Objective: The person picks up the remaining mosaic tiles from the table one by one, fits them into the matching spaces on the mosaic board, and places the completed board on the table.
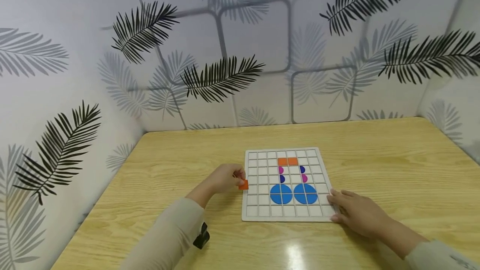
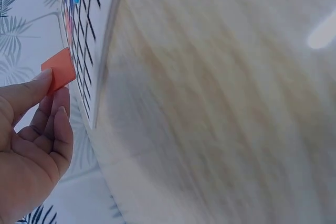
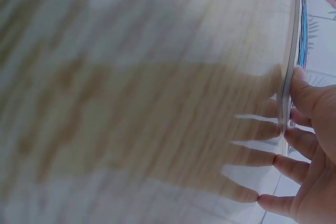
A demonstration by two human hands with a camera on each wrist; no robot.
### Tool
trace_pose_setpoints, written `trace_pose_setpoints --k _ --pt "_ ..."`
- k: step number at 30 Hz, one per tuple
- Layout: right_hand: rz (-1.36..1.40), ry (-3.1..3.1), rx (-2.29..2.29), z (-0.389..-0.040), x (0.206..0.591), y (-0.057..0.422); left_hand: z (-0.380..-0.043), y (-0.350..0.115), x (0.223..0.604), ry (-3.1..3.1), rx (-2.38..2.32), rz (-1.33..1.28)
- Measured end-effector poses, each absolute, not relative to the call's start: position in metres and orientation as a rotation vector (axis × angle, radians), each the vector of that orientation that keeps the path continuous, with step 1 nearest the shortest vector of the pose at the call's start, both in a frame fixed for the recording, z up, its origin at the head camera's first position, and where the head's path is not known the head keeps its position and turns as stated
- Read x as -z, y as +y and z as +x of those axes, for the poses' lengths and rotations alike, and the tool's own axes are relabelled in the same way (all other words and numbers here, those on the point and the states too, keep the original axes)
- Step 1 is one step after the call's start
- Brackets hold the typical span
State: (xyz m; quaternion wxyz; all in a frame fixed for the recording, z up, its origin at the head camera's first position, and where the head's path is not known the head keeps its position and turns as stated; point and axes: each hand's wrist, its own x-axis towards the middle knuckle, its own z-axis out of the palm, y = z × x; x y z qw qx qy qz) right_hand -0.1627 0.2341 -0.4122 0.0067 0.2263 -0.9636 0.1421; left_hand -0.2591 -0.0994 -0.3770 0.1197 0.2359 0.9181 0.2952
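Note:
My left hand (image 1: 227, 178) pinches an orange square tile (image 2: 60, 70) between thumb and fingers, at the left edge of a white gridded board (image 1: 258, 211). My right hand (image 1: 358, 212) rests at the board's lower right edge, thumb and fingertips touching it and fingers spread. Two orange squares (image 1: 287, 161) lie side by side in an upper row of the grid. Below them are small magenta and dark blue half-circles (image 1: 302, 170). Lower down sit two blue discs (image 1: 281, 194), each crossed by the grid lines.
The board lies on a wooden table (image 1: 180, 153) with a light grain. Behind and to the left stand walls (image 1: 255, 41) with a leaf pattern. A black object (image 1: 201, 236) shows at the left sleeve's cuff.

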Motion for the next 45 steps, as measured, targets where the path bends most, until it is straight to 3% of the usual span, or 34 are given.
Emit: trace_pose_setpoints --k 20,45 --pt "0.677 -3.026 -0.459 -0.162 0.413 0.239 -0.291 -0.027 0.378 2.681 -0.835 0.738" --pt "0.699 -3.022 -0.459 -0.164 0.415 0.234 -0.304 0.035 0.377 2.773 -0.864 0.746"
